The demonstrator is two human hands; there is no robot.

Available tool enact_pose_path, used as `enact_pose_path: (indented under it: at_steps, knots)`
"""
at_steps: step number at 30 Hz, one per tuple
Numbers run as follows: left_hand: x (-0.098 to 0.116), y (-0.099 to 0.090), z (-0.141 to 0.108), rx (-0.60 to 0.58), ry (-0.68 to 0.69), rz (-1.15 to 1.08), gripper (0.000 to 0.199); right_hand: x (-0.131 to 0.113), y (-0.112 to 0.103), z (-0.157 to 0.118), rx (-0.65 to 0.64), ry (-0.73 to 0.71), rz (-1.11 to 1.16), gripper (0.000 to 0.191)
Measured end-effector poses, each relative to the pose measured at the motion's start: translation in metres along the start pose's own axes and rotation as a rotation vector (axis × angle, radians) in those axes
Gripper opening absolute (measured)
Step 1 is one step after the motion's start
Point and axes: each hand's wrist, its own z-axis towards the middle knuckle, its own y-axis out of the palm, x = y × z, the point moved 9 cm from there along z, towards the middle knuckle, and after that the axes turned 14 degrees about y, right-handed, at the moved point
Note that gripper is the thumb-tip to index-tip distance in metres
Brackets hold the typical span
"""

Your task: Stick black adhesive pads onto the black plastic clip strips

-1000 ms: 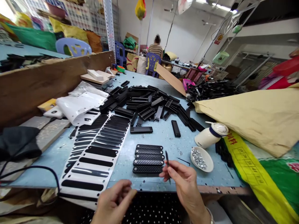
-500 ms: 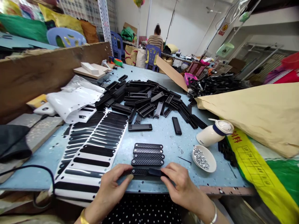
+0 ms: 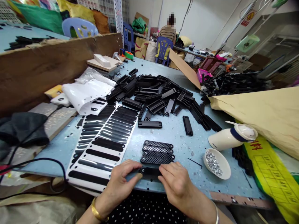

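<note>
Bar (image 3: 151, 172), black and slim, at six o'clock — left hand (image 3: 120, 180) pinching its nine-o'clock end, right hand (image 3: 178, 183) grasping its three-o'clock end.

Two hands (image 3: 123, 178) | one black bar (image 3: 151, 172) between them | four textured bars (image 3: 158, 154) | one bowl (image 3: 226, 169) | one bottle (image 3: 224, 138) | three blue chairs (image 3: 80, 24) | two bracelets (image 3: 95, 211) | piled bars (image 3: 154, 104) too jumbled to count from here

Cream bottle (image 3: 224, 138), blue chairs (image 3: 80, 22)
</note>
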Motion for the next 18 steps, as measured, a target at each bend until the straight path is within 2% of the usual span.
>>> enact_pose_path:
  at_steps: [10,18]
  knots:
    - [-0.003,0.003,-0.002,-0.002,0.003,-0.038,0.016,-0.006,0.01,0.007,-0.139,-0.001,-0.108,0.023]
    - [-0.003,0.003,-0.001,-0.011,0.002,-0.047,0.015,-0.003,0.014,0.008,-0.167,0.005,-0.121,0.024]
